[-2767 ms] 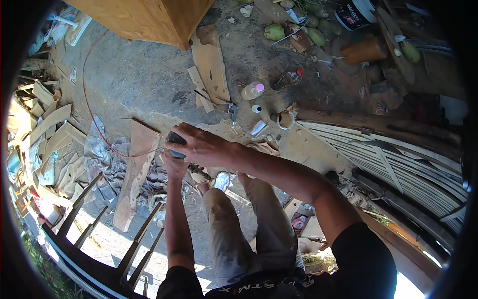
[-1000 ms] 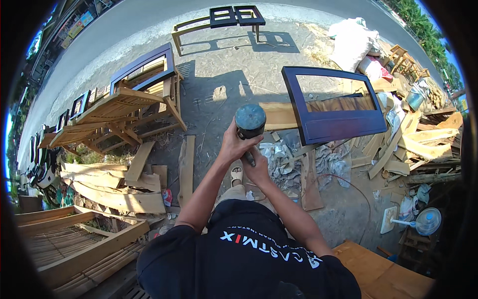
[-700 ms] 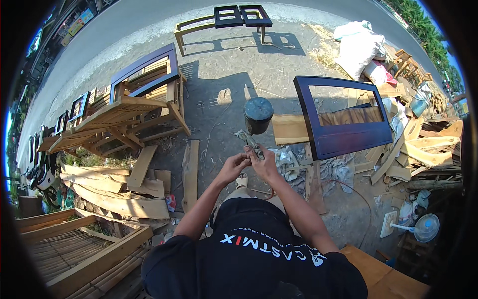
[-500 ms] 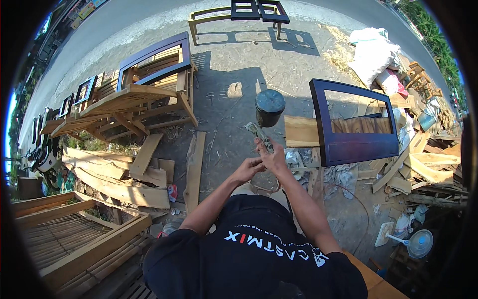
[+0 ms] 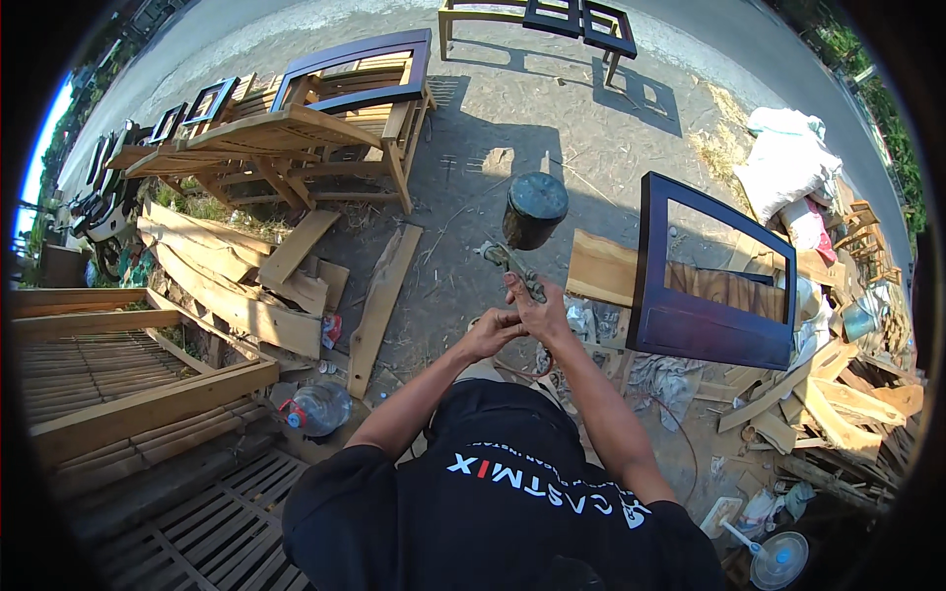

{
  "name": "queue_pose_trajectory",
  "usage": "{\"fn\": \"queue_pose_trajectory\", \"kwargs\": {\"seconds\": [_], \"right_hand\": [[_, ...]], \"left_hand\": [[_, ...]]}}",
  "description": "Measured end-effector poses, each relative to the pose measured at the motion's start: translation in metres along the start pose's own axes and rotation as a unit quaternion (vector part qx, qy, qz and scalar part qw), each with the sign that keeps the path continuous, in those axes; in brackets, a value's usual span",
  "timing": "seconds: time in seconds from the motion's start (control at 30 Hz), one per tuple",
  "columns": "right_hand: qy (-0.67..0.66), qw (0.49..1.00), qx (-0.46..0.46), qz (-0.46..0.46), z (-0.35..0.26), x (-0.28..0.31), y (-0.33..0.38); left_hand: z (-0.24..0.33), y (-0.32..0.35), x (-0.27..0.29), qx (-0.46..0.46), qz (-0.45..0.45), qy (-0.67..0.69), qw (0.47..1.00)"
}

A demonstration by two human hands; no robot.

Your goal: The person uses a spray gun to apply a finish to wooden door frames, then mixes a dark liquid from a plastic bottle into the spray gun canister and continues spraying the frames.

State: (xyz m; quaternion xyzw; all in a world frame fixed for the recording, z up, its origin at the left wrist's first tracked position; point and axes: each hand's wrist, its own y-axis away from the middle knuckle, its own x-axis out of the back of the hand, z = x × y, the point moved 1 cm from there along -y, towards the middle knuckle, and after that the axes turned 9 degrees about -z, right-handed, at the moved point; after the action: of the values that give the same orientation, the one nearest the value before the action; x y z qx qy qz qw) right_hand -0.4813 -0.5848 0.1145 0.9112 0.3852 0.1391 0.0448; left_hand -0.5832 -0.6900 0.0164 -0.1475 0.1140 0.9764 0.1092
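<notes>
- Gripping a spray gun (image 5: 512, 268) by its handle in the head view: right hand (image 5: 537, 313) closed around the grip, nozzle end aimed up and left.
- Topped by a dark round cup (image 5: 533, 209), standing just above the right hand and over the ground.
- Pressed against the base of the gun handle: left hand (image 5: 490, 333), fingers curled and pinched at something too small to tell, touching the right hand.
- Standing just right of the hands: dark blue frame (image 5: 711, 281), upright, with a bare wooden board (image 5: 602, 269) beside its left edge.
- Lying left of the hands on the ground: long plank (image 5: 382, 294), with stacked planks beyond it.
- Resting near the left elbow: clear plastic bottle (image 5: 313, 408).
- Set at lower right among scraps: small fan (image 5: 778, 558).
</notes>
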Motion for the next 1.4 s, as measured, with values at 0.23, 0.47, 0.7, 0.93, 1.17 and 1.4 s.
{"fn": "queue_pose_trajectory", "kwargs": {"seconds": [0.23, 0.47, 0.7, 0.93, 1.17, 1.4], "right_hand": [[-0.019, 0.998, 0.033, -0.046, 0.005, 0.036, 0.029], [-0.034, 0.998, 0.036, 0.043, 0.012, 0.113, 0.069], [0.017, 0.976, -0.030, 0.215, 0.012, 0.197, 0.070], [0.060, 0.932, -0.115, 0.338, 0.014, 0.259, 0.046], [0.066, 0.888, -0.190, 0.414, 0.004, 0.284, 0.016], [0.137, 0.860, -0.198, 0.450, 0.019, 0.306, 0.001]], "left_hand": [[-0.006, -0.003, -0.058, -0.051, 0.065, 0.017, 0.996], [-0.008, -0.061, -0.127, -0.045, 0.035, 0.031, 0.998], [0.007, -0.148, -0.167, -0.025, -0.066, 0.065, 0.995], [0.034, -0.234, -0.173, 0.016, -0.189, 0.060, 0.980], [0.041, -0.284, -0.159, 0.052, -0.253, 0.081, 0.963], [0.050, -0.315, -0.160, 0.057, -0.272, 0.051, 0.959]]}}
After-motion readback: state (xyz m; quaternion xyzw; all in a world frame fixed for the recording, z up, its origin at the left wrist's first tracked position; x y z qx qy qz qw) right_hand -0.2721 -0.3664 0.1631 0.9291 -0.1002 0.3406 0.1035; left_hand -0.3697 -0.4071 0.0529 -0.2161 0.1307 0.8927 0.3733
